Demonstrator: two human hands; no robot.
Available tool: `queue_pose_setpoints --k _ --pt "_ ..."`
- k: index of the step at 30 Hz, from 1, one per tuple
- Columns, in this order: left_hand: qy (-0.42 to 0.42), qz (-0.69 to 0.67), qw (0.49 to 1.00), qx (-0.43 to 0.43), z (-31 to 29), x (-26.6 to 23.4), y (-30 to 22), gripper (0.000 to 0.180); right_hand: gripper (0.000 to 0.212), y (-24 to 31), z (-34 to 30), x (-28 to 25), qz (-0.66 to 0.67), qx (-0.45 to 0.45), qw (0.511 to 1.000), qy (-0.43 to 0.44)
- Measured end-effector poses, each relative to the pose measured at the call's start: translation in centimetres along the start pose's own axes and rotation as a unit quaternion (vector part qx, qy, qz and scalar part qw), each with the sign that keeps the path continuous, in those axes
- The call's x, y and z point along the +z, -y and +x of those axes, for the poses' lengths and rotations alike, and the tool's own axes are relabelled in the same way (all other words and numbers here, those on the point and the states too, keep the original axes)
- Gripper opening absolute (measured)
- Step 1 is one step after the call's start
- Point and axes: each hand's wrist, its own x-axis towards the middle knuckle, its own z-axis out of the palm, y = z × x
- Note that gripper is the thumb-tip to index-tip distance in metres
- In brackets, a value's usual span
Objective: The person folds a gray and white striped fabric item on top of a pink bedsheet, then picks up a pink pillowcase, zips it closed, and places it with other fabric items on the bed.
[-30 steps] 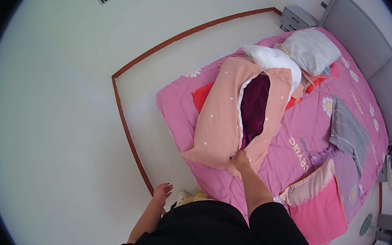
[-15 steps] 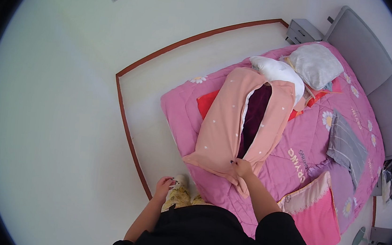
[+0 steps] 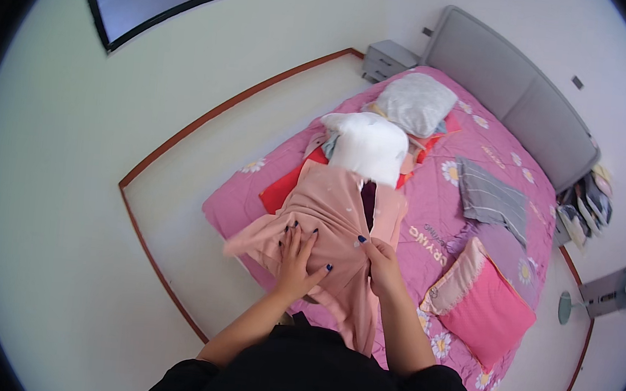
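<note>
A peach-pink pillowcase point(image 3: 337, 217) with small white spots lies over the near left part of the bed, its cloth wrinkled and one corner stretched out to the left. Through a slit in it shows a dark purple filling or lining point(image 3: 368, 201); which of the two I cannot tell. My right hand point(image 3: 386, 269) pinches the cloth at the near end of this slit, thumb and finger together. Flat on the pillowcase to the left rests my left hand point(image 3: 297, 266), fingers spread. A white pillow point(image 3: 369, 147) sits just beyond the far end of the pillowcase.
The bed point(image 3: 425, 206) has a pink flowered quilt and a grey headboard point(image 3: 512, 86). On it are a light grey pillow point(image 3: 416, 104), a striped grey pillow point(image 3: 492, 200), a bright pink pillow point(image 3: 486, 314) and red cloth point(image 3: 277, 194). A grey nightstand point(image 3: 388, 59) stands behind.
My left hand has come from beside the bed onto the pillowcase. The pillowcase has been pulled nearer, its slit shows less dark purple, and more of the white pillow shows. The view has shifted.
</note>
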Motion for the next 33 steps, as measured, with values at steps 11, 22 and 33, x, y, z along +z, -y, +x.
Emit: queue_pose_setpoints --k 11,22,33 --pt "0.140 -0.074 0.977 0.144 6.4 -4.8 -4.1 0.060 0.014 4.9 -5.7 4.5 0.059 -0.065 0.996 0.019" --pt "0.117 -0.314 0.942 -0.021 2.5 -2.0 -0.6 0.034 0.009 -3.4 -0.1 0.5 -0.052 0.052 0.989 0.131" --pt "0.048 -0.020 0.999 -0.008 -1.4 0.3 -2.2 0.010 0.009 -7.1 1.8 -4.3 -0.210 0.078 0.941 0.254"
